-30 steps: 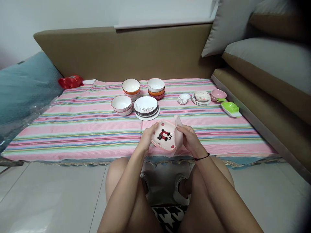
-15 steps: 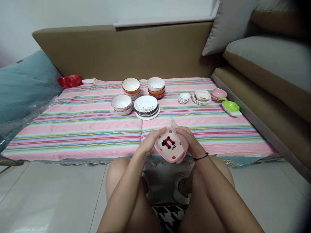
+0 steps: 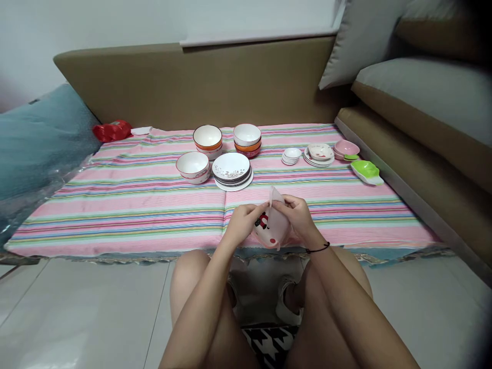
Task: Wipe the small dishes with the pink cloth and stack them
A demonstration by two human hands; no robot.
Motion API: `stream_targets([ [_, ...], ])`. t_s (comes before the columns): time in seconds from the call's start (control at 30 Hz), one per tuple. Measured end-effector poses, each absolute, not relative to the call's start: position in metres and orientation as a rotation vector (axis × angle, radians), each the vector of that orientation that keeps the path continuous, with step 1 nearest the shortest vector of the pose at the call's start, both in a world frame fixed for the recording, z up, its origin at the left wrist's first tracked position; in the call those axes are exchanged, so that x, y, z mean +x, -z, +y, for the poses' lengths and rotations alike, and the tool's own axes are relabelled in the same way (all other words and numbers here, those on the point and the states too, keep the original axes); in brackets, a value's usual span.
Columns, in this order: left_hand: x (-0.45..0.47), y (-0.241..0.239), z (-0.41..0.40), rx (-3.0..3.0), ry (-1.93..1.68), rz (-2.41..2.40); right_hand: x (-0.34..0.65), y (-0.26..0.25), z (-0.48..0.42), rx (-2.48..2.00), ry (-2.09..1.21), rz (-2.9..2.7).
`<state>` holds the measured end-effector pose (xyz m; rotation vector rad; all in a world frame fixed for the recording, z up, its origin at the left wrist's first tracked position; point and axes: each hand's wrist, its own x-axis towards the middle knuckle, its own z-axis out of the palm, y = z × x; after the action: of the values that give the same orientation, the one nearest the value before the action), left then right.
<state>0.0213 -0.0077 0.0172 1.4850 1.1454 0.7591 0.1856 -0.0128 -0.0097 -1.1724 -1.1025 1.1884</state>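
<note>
Above my knees is a pink-edged dish [image 3: 262,234] with a black-and-red cat print. A translucent, pale pink sheet [image 3: 279,221] covers its right side and rises to a point at the top; whether it is a bag or a loose wrap I cannot tell. My left hand [image 3: 242,223] is closed at the dish's upper left, thumb and fingers at the sheet's edge. Closed on the sheet from the right is my right hand [image 3: 299,215], its fingers pinching near the top fold. Both thumbs come close together there.
Striped cloth [image 3: 134,215] covers the seat. Bowls [image 3: 193,166] stand stacked beyond my hands, beside stacked plates [image 3: 231,168]. Rightward are small white dishes [image 3: 292,155], printed dishes [image 3: 321,152], pink bowls [image 3: 346,148] and a green dish [image 3: 366,170]. Red packaging [image 3: 112,131] lies far left.
Both hands have moved inward to the top of the dish. The translucent sheet now covers more of the cat print, and the dish has tilted. The stacked tableware stays put.
</note>
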Motion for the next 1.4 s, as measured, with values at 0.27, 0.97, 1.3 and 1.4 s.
stream_targets([
  [0.27, 0.02, -0.023, -0.011, 1.668, -0.725, 1.168, 0.198, 0.007, -0.012, -1.109, -1.197, -1.336],
  [0.97, 0.008, -0.022, -0.002, 1.257, -0.94, 1.231, 0.202, 0.01, -0.011, -1.19, -1.069, -1.362],
  [1.3, 0.011, -0.021, -0.005, 1.481, -0.776, 1.214, 0.198, 0.018, -0.008, -1.073, -1.207, -1.219],
  [1.4, 0.012, -0.021, -0.004, 1.484, -0.782, 1.199, 0.196, 0.016, -0.008, -1.03, -1.263, -1.144],
])
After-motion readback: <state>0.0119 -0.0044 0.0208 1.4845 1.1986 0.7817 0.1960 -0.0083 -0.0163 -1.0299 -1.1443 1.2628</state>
